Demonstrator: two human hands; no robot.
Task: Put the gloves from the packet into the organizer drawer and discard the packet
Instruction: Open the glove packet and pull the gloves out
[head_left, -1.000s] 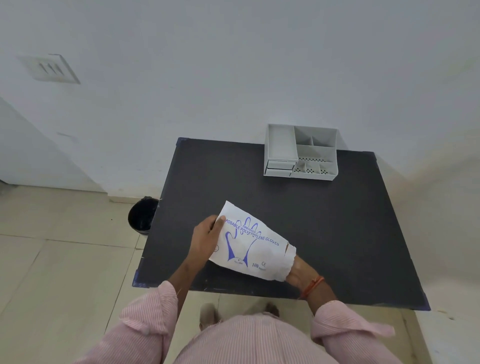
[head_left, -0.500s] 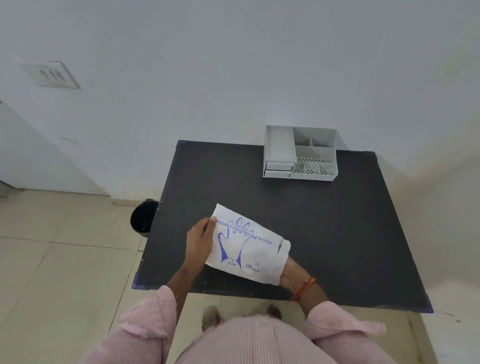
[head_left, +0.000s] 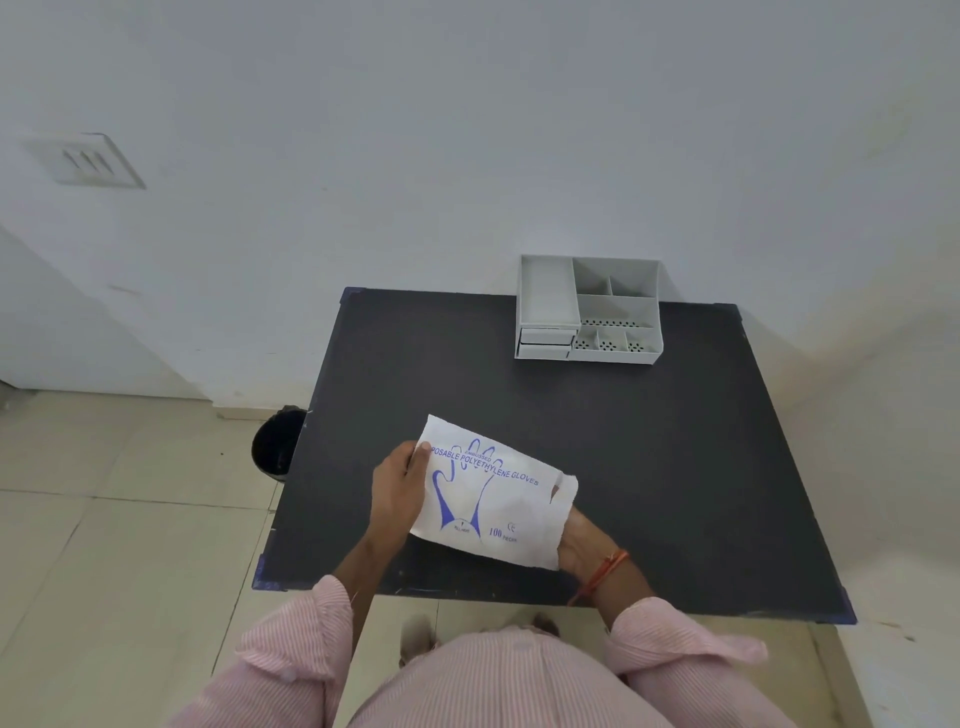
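Packet (head_left: 493, 499) between left fingers (head_left: 418, 457) and right hand (head_left: 576, 540).

the counter (head_left: 675, 467) is bare across its middle and whole right side, so the way from the near edge to the far edge lies open. the only thing standing on it is the grey organizer (head_left: 589, 309), set against the far edge right of centre, its back to the wall; its two drawers face forward at its left, shut. the packet (head_left: 493, 499) and both hands take up the near-left part, the right hand (head_left: 584, 543) tucked into the packet's open end. off the left edge, on the floor, a black bin (head_left: 275, 441) stands close beside the counter, its mouth partly under the edge.
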